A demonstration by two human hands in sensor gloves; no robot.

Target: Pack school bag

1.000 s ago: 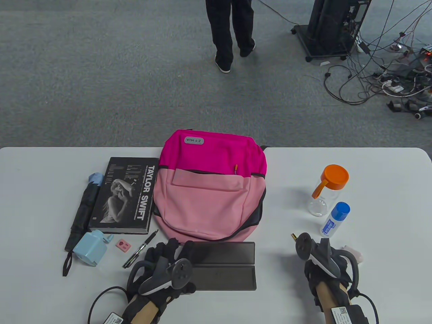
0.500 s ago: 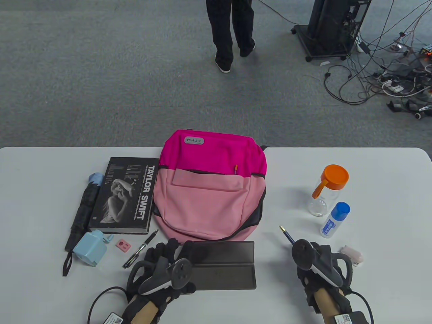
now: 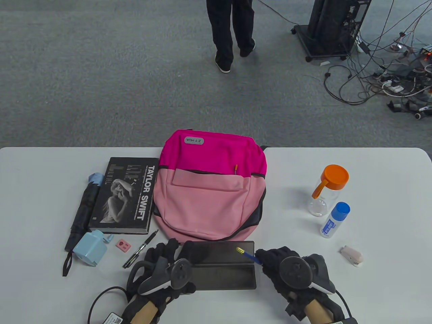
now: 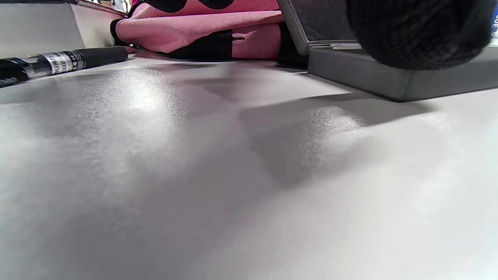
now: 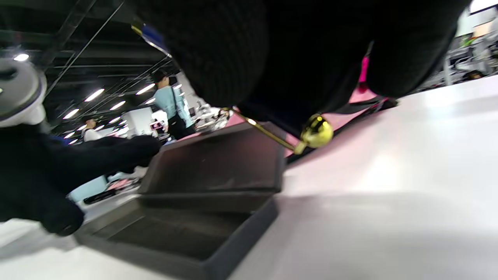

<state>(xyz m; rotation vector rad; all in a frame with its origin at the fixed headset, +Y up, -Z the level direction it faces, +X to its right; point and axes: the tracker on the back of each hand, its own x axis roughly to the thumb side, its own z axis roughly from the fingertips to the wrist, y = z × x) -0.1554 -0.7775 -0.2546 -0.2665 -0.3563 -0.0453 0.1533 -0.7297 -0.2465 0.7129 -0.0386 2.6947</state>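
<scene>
Your right hand (image 3: 290, 270) grips a blue pen (image 3: 245, 253) over the right end of the open case (image 3: 222, 266), which lies on the desk (image 3: 371, 297) just in front of the bag (image 3: 211, 189); your left hand (image 3: 165, 266) rests on the case's left end, fingers spread, holding nothing. Only the right wrist view shows the pen's gold end (image 5: 316, 132) and the bare tray (image 5: 175, 229); the left wrist view shows the black pen (image 4: 58, 62) left of the case. Open desk lies right of the case, up to the stapler (image 3: 352, 255).
</scene>
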